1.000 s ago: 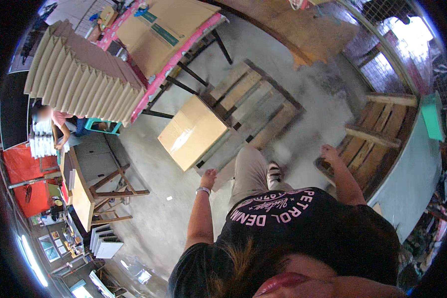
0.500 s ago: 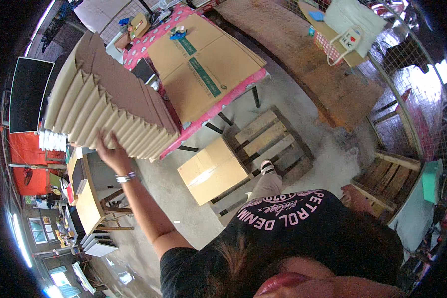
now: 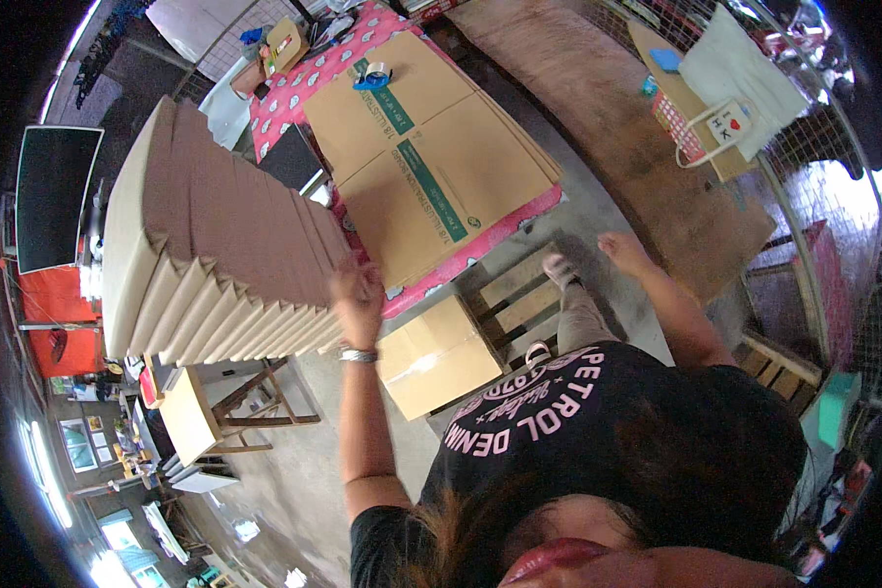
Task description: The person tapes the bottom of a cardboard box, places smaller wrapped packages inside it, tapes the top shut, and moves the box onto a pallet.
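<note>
A tall, leaning stack of flat brown folded pieces [image 3: 230, 220] with rounded pale edges rises at the left. My left hand [image 3: 359, 299], a bracelet on its wrist, is at the stack's right end with fingers apart; whether it touches the stack I cannot tell. My right hand [image 3: 625, 253] hangs beyond the table's right corner, fingers loosely curled and nothing visible in them. Flattened cardboard sheets [image 3: 490, 147] with green printed bands lie on a table with a pink patterned cloth [image 3: 519, 220]. A tape dispenser [image 3: 373, 76] rests on the sheets.
Below the table edge, a closed cardboard carton [image 3: 436, 361] sits beside a wooden pallet [image 3: 527, 299] near my feet. A long brown board [image 3: 617, 108] stretches along the far right. At left stand a wooden work table [image 3: 188, 416] and a black panel [image 3: 59, 196].
My left hand has slid right along the stack's front edge to its right end. My right hand has come into view at the right. The whole view has shifted slightly.
</note>
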`<state>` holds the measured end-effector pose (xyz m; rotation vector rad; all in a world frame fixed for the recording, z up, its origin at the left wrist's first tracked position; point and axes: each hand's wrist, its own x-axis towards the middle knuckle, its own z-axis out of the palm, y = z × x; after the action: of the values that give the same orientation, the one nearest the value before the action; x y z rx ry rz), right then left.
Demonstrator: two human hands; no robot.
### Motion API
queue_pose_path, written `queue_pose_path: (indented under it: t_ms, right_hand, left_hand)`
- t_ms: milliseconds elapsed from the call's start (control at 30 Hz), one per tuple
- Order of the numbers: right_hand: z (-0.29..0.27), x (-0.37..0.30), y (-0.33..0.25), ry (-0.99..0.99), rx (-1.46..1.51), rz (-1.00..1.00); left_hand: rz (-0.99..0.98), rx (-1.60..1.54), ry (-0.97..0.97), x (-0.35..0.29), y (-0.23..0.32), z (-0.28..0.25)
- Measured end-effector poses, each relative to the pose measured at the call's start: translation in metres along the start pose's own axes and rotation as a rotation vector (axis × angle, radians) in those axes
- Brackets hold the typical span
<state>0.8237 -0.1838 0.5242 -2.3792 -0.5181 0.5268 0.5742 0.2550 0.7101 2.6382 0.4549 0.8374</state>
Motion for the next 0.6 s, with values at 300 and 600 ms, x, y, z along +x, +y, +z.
queue_pose_path:
  t_ms: [300, 600]
  right_hand:
    - [0.067, 0.367, -0.227, -0.137, 0.287, -0.617]
    - [0.174, 0.688, -0.319, -0.250, 1.061, 0.265]
  left_hand:
    - [-0.746, -0.078, -0.403, -0.044, -0.076, 0.253]
    - [-1.084, 0.169, -0.866, 0.004, -0.050, 0.307]
